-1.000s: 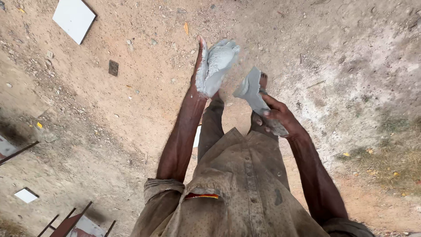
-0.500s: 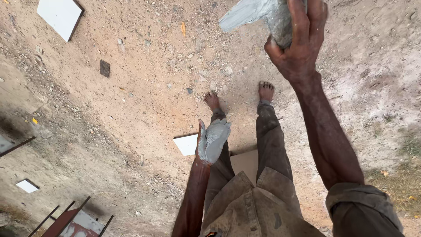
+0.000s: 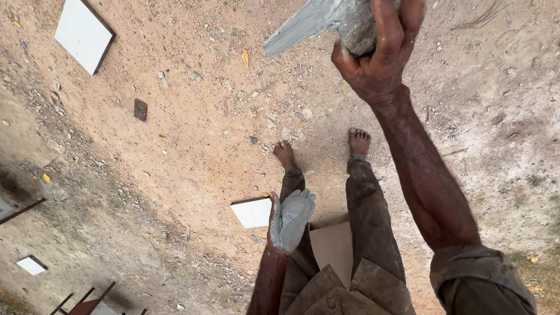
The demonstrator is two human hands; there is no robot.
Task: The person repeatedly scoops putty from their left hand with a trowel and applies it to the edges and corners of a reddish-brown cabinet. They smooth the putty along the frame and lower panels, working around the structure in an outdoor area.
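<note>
On bare sandy ground (image 3: 192, 146) strewn with pebbles, a person stands barefoot, seen from the head camera looking down past dusty trousers (image 3: 367, 233). Raised toward the top of the view, the right hand (image 3: 379, 58) is clenched around the mortar-caked handle of a trowel (image 3: 326, 20), whose grey blade juts out to the left of the fist, well above the ground. Lower down, just in front of the legs, the left hand (image 3: 290, 219) hangs with fingers loosely extended and palm coated in wet grey mortar; it grasps nothing. Just beside that hand, on the ground, lies a white tile (image 3: 252, 212), and a tan tile (image 3: 333, 248) shows between the legs. Both feet (image 3: 359, 142) are planted near each other on the sand. A larger white tile (image 3: 83, 35) lies at the upper left, well apart, with a small dark square (image 3: 140, 109) below it. Another white tile (image 3: 31, 265) sits at the lower left, near a reddish metal frame (image 3: 87, 303).
</note>
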